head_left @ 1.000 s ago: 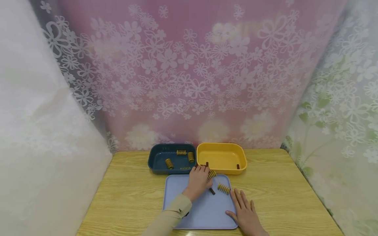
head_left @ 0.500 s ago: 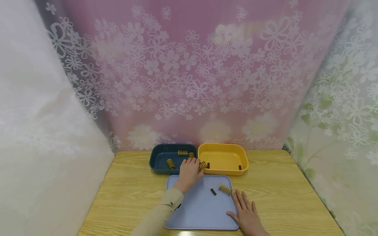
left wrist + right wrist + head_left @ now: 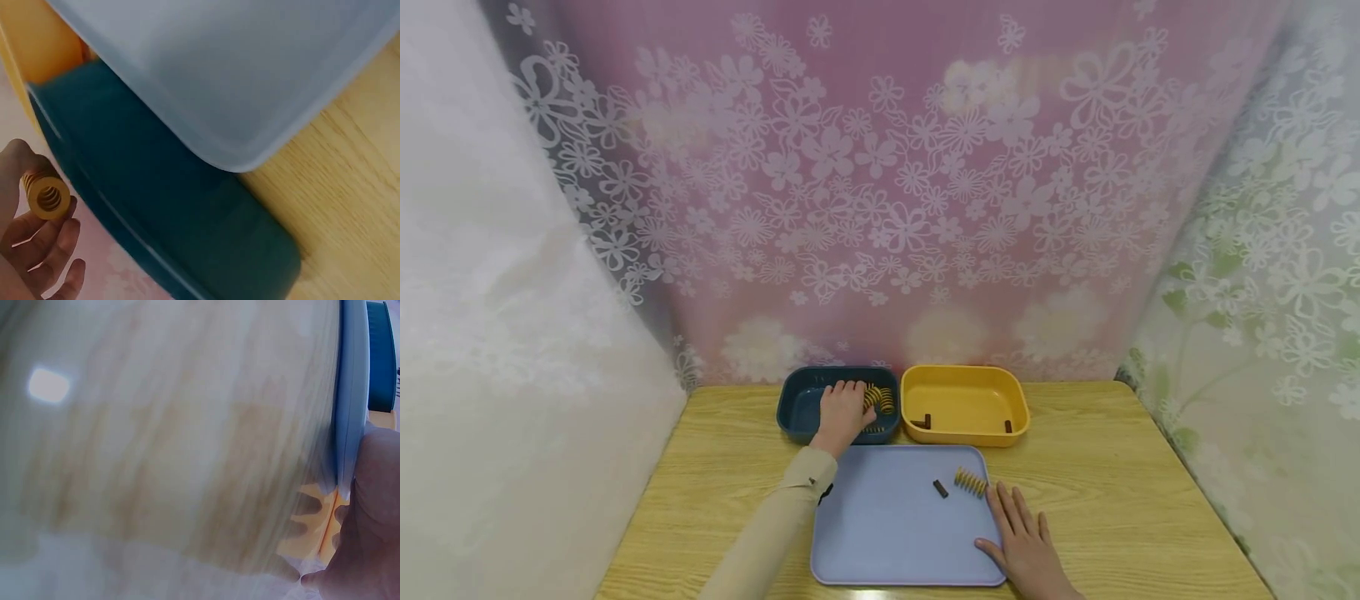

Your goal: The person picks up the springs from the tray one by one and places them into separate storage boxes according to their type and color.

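Observation:
My left hand [image 3: 841, 414] reaches over the dark blue bin [image 3: 785, 412] and pinches a yellow coil spring [image 3: 34, 190] between thumb and fingers. In the left wrist view the spring's round end faces the camera, above the bin's rim. More yellow springs [image 3: 887, 401] lie in this bin, partly hidden by the hand. My right hand [image 3: 1024, 542] rests flat on the right edge of the pale blue tray [image 3: 895, 533], fingers spread. Near its fingertips another yellow spring [image 3: 971, 482] lies on the tray, beside a small dark brown block [image 3: 940, 489].
Right of the dark blue bin stands a yellow bin [image 3: 962, 404], with small dark brown pieces [image 3: 1008, 427] inside. Both bins sit behind the tray on a wood-grain table [image 3: 1097, 467]. Flowered curtains [image 3: 895, 167] hang at the back and both sides.
My left hand has moved left with the spring, from above the tray's back edge to over the dark blue bin. The right hand has stayed on the tray's edge.

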`<state>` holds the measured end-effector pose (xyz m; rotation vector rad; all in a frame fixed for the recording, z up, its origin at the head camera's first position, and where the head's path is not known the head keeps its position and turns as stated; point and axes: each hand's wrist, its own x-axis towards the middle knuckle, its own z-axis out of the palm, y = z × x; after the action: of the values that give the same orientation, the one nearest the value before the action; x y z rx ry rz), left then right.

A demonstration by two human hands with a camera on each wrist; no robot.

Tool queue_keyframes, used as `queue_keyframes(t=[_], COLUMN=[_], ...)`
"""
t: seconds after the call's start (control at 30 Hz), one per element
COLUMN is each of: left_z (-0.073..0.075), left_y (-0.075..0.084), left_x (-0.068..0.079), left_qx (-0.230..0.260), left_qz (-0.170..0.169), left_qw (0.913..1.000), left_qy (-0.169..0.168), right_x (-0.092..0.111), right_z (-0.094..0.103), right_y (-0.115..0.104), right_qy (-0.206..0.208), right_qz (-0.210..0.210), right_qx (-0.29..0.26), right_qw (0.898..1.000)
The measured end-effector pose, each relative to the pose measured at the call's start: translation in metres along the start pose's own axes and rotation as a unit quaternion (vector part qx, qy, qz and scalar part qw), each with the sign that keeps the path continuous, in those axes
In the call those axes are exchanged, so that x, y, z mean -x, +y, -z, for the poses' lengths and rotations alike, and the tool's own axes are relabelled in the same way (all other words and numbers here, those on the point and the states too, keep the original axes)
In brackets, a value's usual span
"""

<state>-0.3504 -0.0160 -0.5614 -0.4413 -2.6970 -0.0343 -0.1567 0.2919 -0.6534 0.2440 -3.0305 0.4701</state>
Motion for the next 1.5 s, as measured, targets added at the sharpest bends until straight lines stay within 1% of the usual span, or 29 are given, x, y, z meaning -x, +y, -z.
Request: queue_keyframes(t=[0.1, 0.17, 0.2, 0.37, 0.5, 0.67, 0.77, 0.97, 1.07, 1.17, 1.23, 1.33, 1.4, 1.47, 1.5], left_z=[-0.004, -0.008, -0.009, -0.014, -0.018, -0.023, -0.025, -0.026, -0.024, -0.02, -0.018, -0.015, -0.013, -0.012, -0.011], left_y=[-0.004, -0.005, -0.005, -0.005, -0.005, -0.006, -0.006, -0.004, -0.002, 0.003, 0.007, 0.014, 0.018, 0.022, 0.025], left_x=[-0.005, -0.008, -0.009, -0.015, -0.018, -0.017, -0.016, -0.015, -0.014, -0.013, -0.013, -0.011, -0.008, -0.003, -0.001], left_qx=[0.003, 0.003, 0.003, 0.004, -0.002, -0.005, -0.004, -0.019, -0.018, -0.012, -0.01, -0.009, -0.006, -0.005, -0.007], left_qz=[0.017, 0.022, 0.023, 0.023, 0.026, 0.029, 0.025, 0.014, 0.01, 0.004, -0.002, -0.016, -0.027, -0.04, -0.045], left_qw=[0.9984, 0.9965, 0.9959, 0.9934, 0.9903, 0.985, 0.9836, 0.9822, 0.9848, 0.991, 0.995, 0.9992, 0.9996, 0.9978, 0.9965], left_qy=[-0.054, -0.08, -0.088, -0.112, -0.137, -0.17, -0.178, -0.186, -0.172, -0.133, -0.099, -0.036, 0.007, 0.053, 0.07], right_x=[0.0, 0.0, 0.0, 0.0, 0.0, 0.002, 0.003, 0.004, 0.004, 0.005, 0.005, 0.005, 0.004, 0.004, 0.004], right_z=[0.001, 0.001, 0.001, 0.0, -0.001, -0.003, -0.004, -0.005, -0.004, -0.002, 0.0, 0.0, -0.001, -0.001, -0.001], right_y=[0.0, 0.0, 0.0, 0.0, 0.0, -0.003, -0.004, -0.004, -0.004, -0.005, -0.005, -0.004, -0.004, -0.005, -0.005], right_qy=[0.004, 0.005, 0.004, -0.002, 0.001, 0.004, 0.005, 0.01, 0.011, 0.007, 0.004, 0.005, 0.006, 0.007, 0.008], right_qz=[0.0, -0.002, -0.003, -0.008, -0.007, -0.006, -0.008, -0.01, -0.008, -0.009, -0.011, -0.01, -0.008, -0.006, -0.006], right_qx=[-0.003, -0.004, -0.004, 0.0, -0.003, 0.0, 0.001, 0.007, 0.007, 0.007, 0.01, 0.018, 0.019, 0.017, 0.015], right_qw=[1.0, 1.0, 1.0, 1.0, 1.0, 1.0, 1.0, 1.0, 1.0, 1.0, 1.0, 1.0, 1.0, 1.0, 1.0])
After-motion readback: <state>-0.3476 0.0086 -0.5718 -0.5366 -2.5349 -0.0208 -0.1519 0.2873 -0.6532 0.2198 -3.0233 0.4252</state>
